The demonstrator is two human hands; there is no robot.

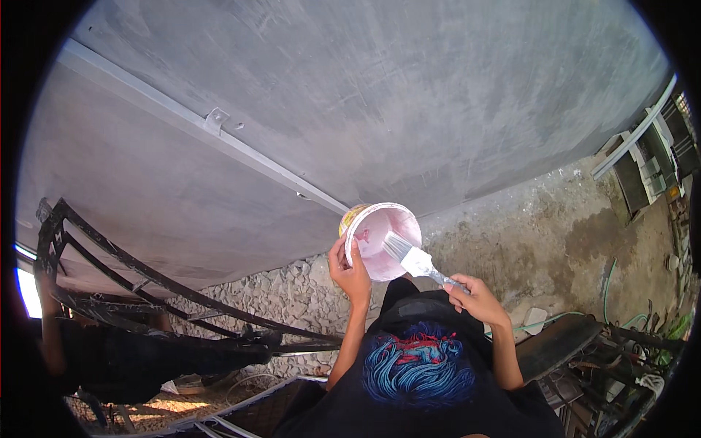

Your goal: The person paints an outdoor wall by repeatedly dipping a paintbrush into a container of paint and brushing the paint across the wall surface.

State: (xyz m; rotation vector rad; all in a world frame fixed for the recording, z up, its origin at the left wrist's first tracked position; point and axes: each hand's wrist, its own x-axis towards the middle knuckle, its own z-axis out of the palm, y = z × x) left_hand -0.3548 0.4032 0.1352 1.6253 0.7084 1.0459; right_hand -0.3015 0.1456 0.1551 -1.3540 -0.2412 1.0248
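Note:
A white paint bucket [414, 223], stained pinkish-white inside, is tilted so its mouth faces me. My left hand [352, 276] grips its left side, with the thumb over the rim. A paintbrush [418, 260] with a white-smeared ferrule and pale bristles reaches into the bucket's mouth. My right hand [475, 298] is closed round its handle. The bristle tips are inside the bucket; I cannot tell whether they touch its wall. How much paint is in the bucket is not clear.
A grey wall [409, 95] with a pale metal bar [168, 124] rises ahead. At left, a black metal ladder-like frame [146, 281] curves beside another person [146, 358] in dark clothes. Rubble [270, 299] lies below the wall; a green hose [610, 285] and stacked scrap are at right.

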